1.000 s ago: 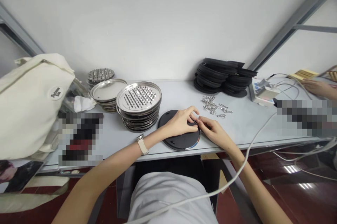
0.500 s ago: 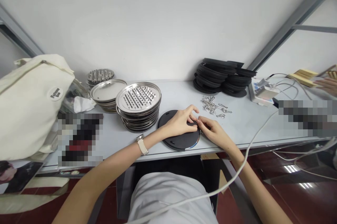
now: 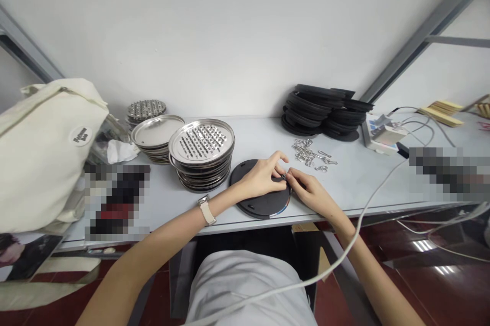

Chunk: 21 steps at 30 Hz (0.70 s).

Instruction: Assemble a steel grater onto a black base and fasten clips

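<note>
A round black disc (image 3: pixel 260 203) with small slots and a partly coloured rim lies flat at the table's front edge. Across its top rests my left hand (image 3: pixel 264 177), fingers curled and closed toward the right rim, the index finger arched. At that same rim my right hand (image 3: pixel 308 191) pinches with thumb and forefinger. A small shiny metal piece (image 3: pixel 284 176) shows between the two hands' fingertips; its kind is mostly hidden. Just behind my right hand lies a loose heap of silvery metal clasps (image 3: pixel 304 152).
Stacks of metal discs (image 3: pixel 202 145), the top one with raised grater-like holes, stand left. Black discs (image 3: pixel 312 109) are piled against the wall. A power strip (image 3: pixel 378 134) with cables sits right; a white cable (image 3: pixel 358 231) crosses over my right forearm. A cream bag (image 3: pixel 49 157) fills the left.
My hands stay at the disc's right rim, with only a slight shift of the fingers. Another person's hand at the far right has gone out of view.
</note>
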Each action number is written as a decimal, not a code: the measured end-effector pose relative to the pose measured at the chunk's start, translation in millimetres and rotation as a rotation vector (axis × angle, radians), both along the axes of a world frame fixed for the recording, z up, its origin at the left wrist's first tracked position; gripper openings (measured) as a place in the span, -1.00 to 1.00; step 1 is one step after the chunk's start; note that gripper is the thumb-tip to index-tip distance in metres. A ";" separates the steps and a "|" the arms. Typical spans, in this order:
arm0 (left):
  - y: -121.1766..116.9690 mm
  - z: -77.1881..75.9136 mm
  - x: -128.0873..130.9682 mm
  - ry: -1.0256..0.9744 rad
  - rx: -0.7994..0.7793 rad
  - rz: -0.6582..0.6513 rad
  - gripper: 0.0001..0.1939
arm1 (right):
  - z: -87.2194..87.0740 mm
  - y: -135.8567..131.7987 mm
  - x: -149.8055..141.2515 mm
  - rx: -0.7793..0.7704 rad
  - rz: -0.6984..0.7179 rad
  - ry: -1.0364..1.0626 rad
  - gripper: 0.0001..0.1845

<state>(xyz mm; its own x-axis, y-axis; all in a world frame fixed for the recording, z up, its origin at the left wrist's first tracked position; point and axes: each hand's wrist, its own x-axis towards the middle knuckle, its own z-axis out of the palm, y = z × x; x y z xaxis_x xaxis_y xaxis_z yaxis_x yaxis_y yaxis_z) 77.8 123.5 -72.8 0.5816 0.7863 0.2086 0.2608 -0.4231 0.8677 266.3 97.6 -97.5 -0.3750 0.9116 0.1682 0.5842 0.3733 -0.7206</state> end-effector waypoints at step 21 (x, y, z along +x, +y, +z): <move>-0.8 0.2 0.0 0.020 0.058 0.051 -0.63 | 1.0 1.2 -1.0 -0.008 -0.024 0.028 -0.61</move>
